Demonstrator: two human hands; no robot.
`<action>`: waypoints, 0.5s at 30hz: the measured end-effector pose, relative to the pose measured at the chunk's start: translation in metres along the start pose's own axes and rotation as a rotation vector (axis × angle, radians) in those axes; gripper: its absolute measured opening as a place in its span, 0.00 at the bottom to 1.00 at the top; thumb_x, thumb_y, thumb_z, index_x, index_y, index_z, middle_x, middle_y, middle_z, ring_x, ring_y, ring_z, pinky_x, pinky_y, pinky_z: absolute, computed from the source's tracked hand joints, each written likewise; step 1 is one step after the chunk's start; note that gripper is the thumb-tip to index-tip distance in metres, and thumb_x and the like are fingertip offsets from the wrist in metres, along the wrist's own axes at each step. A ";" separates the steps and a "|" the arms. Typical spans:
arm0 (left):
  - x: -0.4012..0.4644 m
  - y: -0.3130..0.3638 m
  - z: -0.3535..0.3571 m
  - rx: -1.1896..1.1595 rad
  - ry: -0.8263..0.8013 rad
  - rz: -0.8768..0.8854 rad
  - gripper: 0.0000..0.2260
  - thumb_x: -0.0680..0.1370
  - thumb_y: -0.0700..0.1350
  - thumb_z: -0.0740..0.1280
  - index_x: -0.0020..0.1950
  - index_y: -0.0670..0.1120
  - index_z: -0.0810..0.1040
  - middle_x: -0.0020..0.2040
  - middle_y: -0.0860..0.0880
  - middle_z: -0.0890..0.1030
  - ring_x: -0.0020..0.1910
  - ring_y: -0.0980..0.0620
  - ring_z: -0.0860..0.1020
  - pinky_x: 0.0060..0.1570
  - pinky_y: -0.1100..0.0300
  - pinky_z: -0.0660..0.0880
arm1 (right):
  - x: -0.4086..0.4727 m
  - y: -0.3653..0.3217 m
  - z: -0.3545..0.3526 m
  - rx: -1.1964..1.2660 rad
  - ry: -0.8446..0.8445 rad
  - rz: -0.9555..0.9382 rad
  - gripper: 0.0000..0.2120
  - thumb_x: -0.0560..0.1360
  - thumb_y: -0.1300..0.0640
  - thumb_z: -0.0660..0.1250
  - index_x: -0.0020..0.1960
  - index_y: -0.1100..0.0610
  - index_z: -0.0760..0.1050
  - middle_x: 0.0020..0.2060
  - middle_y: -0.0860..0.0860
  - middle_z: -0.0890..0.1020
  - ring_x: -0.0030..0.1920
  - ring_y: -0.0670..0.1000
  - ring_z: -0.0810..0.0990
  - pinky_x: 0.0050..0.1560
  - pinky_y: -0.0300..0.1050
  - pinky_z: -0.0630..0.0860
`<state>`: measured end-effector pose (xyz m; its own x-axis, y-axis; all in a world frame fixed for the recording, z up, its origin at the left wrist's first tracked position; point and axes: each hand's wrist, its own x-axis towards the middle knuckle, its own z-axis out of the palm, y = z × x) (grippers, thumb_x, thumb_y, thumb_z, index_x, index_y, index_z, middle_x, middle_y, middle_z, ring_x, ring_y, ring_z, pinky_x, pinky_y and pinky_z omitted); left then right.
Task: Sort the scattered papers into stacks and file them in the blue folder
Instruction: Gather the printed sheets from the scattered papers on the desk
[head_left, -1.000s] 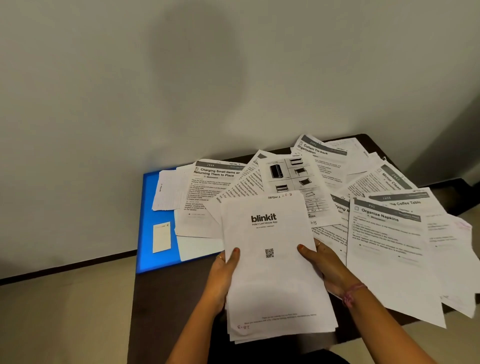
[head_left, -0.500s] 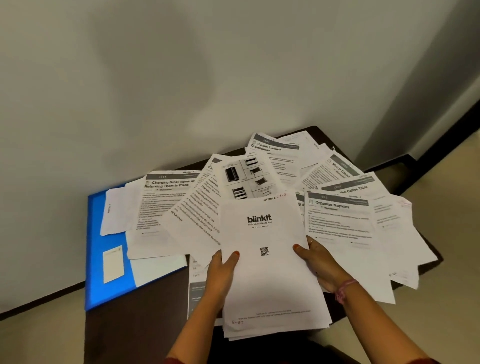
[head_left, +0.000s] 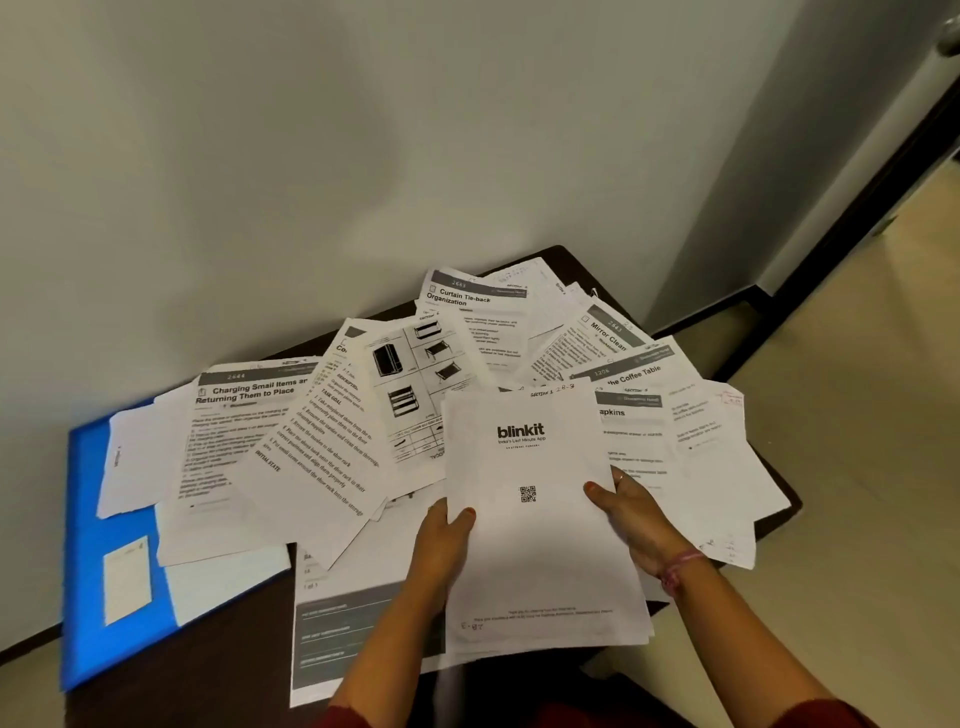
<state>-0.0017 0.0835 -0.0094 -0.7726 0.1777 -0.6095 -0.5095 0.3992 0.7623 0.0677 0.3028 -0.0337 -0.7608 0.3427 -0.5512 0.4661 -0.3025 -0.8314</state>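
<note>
In the lower centre of the frame, the left hand (head_left: 441, 545) and the right hand (head_left: 636, 512) hold a stack of papers (head_left: 540, 545) by its two sides, thumbs pinching on top; the top sheet reads "blinkit" (with a QR code below). Scattered papers (head_left: 311, 457) cover the dark table (head_left: 208, 670) across the middle. The blue folder (head_left: 85, 587) lies at lower left, partly under sheets, with a small pale note (head_left: 126, 579) on it.

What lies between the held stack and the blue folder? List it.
Both the left hand and right hand grip the blinkit stack. Loose sheets lie scattered across the path, and several sheets cover much of the blue folder.
</note>
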 end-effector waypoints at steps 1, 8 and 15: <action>0.001 0.002 0.005 0.008 0.002 -0.009 0.12 0.81 0.45 0.59 0.64 0.48 0.71 0.57 0.49 0.76 0.49 0.51 0.78 0.43 0.58 0.74 | 0.002 0.000 -0.005 -0.001 0.006 0.002 0.15 0.79 0.62 0.61 0.65 0.53 0.71 0.59 0.49 0.80 0.58 0.50 0.79 0.56 0.43 0.75; 0.008 0.004 0.034 0.046 0.005 -0.032 0.14 0.81 0.45 0.59 0.67 0.47 0.71 0.61 0.47 0.77 0.54 0.46 0.78 0.54 0.51 0.77 | 0.008 0.005 -0.031 -0.007 0.035 0.015 0.15 0.79 0.63 0.61 0.65 0.56 0.72 0.58 0.51 0.80 0.57 0.52 0.79 0.55 0.44 0.76; 0.015 0.005 0.061 -0.056 -0.019 -0.058 0.10 0.80 0.43 0.61 0.60 0.48 0.76 0.54 0.49 0.82 0.51 0.48 0.80 0.55 0.49 0.78 | 0.017 0.005 -0.061 -0.024 0.044 0.047 0.14 0.79 0.62 0.61 0.65 0.59 0.73 0.55 0.54 0.82 0.54 0.55 0.81 0.50 0.46 0.79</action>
<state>0.0073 0.1434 -0.0278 -0.7340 0.1733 -0.6567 -0.5740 0.3585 0.7362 0.0850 0.3615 -0.0514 -0.7177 0.3674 -0.5916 0.5120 -0.2975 -0.8058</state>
